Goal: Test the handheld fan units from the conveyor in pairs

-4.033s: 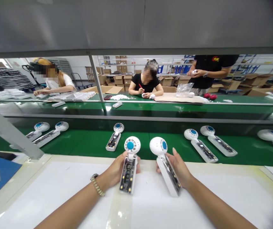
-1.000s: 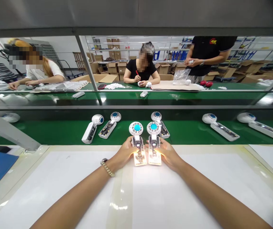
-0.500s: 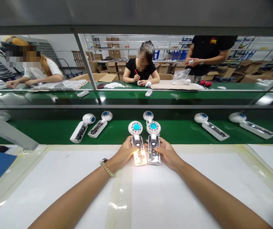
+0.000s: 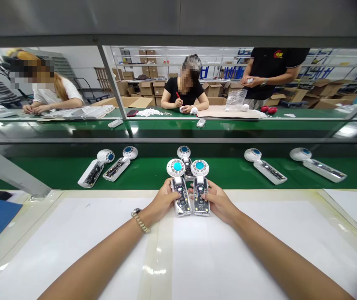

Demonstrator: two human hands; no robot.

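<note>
My left hand is closed around a white handheld fan with a round, blue-centred head and a clear-fronted handle that bares a dark circuit board. A matching handheld fan is gripped by my right hand. Both are held upright side by side, heads away from me, above the near edge of the table. Each thumb lies on the front of a handle, by a small lit display. The fingers behind the handles are partly hidden. Just beyond the two heads, another fan lies on the green belt, partly covered by them.
More such fans lie on the green conveyor belt, two to the left and two to the right. White sheets cover my table. A metal post stands at left. Co-workers work beyond the belt, one holding a red pen.
The orange glow on the left-hand fan's handle has gone out. Fans on the near belt have shifted left, while the small white pieces on the far belt moved right. Both hands keep their hold.
</note>
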